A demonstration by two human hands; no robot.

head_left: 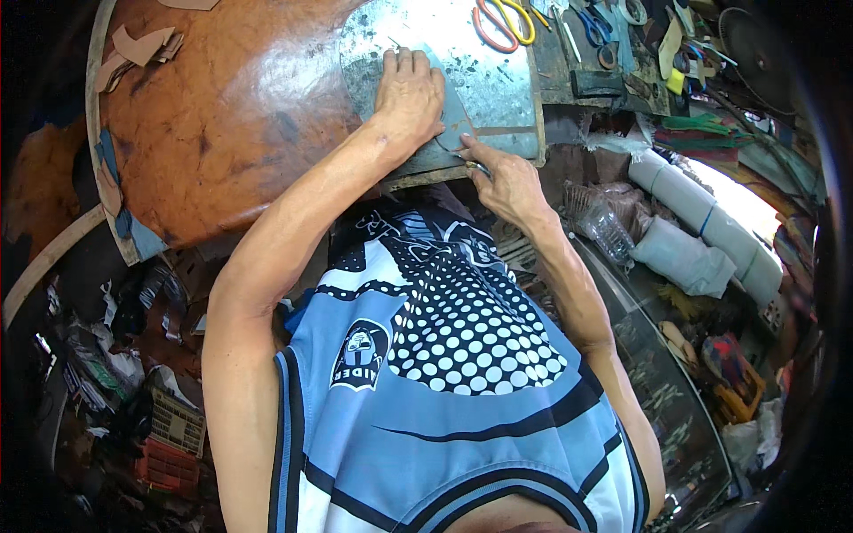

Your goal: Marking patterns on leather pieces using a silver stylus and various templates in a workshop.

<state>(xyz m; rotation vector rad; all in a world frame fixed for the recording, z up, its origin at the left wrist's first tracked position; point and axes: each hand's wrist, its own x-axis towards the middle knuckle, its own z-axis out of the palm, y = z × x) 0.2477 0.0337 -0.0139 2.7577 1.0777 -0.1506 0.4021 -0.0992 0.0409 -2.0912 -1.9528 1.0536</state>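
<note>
A grey-blue flat piece with a straight right edge [456, 109] lies on the scuffed pale metal-looking board [506, 107]. My left hand [409, 93] presses down on this piece, fingers bent and close together, thumb near its lower edge. At the piece's near right corner, my right hand [514, 185] is closed around a small thin tool [481, 167]. Only a bit of that tool shows between the fingers, so its kind is unclear. The right index fingertip touches or nearly touches the corner. A large brown leather hide [222, 133] spreads left of the board.
Orange- and yellow-handled scissors [504, 22] lie at the board's far edge. Beyond are blue-handled scissors [597, 28] and scraps. Tan leather offcuts [138, 53] rest at far left. White rolls [702, 213] and a clear plastic bottle [609, 231] sit right; a red crate [167, 466] stands low left.
</note>
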